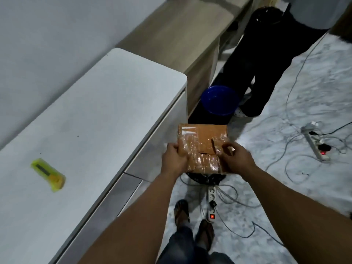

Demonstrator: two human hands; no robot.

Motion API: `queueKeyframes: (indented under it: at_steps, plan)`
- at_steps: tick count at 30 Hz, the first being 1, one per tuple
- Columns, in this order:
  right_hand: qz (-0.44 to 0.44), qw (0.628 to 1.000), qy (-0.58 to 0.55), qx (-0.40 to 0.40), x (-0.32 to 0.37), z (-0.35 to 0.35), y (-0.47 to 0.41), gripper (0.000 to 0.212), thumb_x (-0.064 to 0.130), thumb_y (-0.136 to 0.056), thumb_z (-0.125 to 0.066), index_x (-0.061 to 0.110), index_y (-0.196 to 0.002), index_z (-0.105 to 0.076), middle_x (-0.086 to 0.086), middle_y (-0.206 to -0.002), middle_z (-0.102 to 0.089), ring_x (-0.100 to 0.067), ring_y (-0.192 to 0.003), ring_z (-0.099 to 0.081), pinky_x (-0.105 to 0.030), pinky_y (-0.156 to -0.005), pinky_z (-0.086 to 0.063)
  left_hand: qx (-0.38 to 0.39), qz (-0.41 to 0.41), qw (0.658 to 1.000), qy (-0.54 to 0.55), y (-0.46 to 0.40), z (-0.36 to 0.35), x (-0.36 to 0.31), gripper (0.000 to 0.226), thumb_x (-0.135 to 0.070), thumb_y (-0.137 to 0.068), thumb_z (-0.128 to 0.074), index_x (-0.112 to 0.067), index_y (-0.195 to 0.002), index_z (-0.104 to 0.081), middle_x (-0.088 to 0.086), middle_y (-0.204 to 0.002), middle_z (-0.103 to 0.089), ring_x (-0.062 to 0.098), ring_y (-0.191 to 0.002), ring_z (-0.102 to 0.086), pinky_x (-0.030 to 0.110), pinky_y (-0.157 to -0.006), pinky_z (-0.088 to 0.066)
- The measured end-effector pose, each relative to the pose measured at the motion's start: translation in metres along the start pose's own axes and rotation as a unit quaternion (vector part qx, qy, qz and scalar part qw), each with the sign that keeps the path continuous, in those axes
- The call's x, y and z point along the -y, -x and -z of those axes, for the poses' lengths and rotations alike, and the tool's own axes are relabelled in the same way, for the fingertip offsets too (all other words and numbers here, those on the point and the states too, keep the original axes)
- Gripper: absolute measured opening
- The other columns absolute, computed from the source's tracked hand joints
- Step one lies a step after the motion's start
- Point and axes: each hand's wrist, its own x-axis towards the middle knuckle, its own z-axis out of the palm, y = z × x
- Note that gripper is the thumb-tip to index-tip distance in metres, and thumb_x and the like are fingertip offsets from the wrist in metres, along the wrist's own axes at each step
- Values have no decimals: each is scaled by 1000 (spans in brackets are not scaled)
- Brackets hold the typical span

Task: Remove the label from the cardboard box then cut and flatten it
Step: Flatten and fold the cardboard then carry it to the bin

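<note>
A small brown cardboard box point(204, 137), covered in shiny clear tape, is held in the air just off the right edge of the white table point(91, 121). My left hand point(174, 159) grips its left side, fingers curled round the edge. My right hand point(237, 159) holds the right side and pinches a bit of tape or torn flap at the box's edge. Cuts or tears show in the box's top face. A yellow utility knife point(48, 174) lies on the table at the left, away from both hands.
Below the box stands a dark bin point(206, 178). A blue basin point(219, 101) sits on the floor ahead. Another person in dark trousers point(264, 63) stands at the upper right. Power strips point(211, 204) point(317, 145) and several cables lie on the marbled floor.
</note>
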Motion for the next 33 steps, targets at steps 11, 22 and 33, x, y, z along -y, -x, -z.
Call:
queueKeyframes:
  at_steps: [11, 22, 33]
  plan:
    - [-128, 985, 115, -5, -92, -48, -96, 33, 43, -85, -69, 13, -91, -57, -12, -94, -64, -30, -87, -62, -35, -75, -53, 10, 87, 993, -74, -96, -100, 64, 25, -30, -90, -74, -8, -103, -74, 8, -108, -73, 26, -103, -66, 22, -74, -41]
    - [-188, 974, 119, -42, -177, -95, -149, 34, 44, -80, -70, 10, -84, -70, -16, -89, -68, -29, -79, -64, -28, -67, -43, 29, 66, 989, -130, -147, -173, 127, 33, -21, -96, -61, 1, -74, -73, 12, -71, -62, 22, -64, -53, 27, -59, -34]
    - [-171, 982, 69, -47, -184, -105, -167, 45, 52, -88, -58, 12, -105, -70, -12, -101, -71, -28, -98, -66, -32, -83, -53, 104, 63, 980, -160, -182, -193, 147, 55, -43, -106, -36, -1, -110, -71, 25, -116, -63, 39, -107, -62, 40, -87, -51]
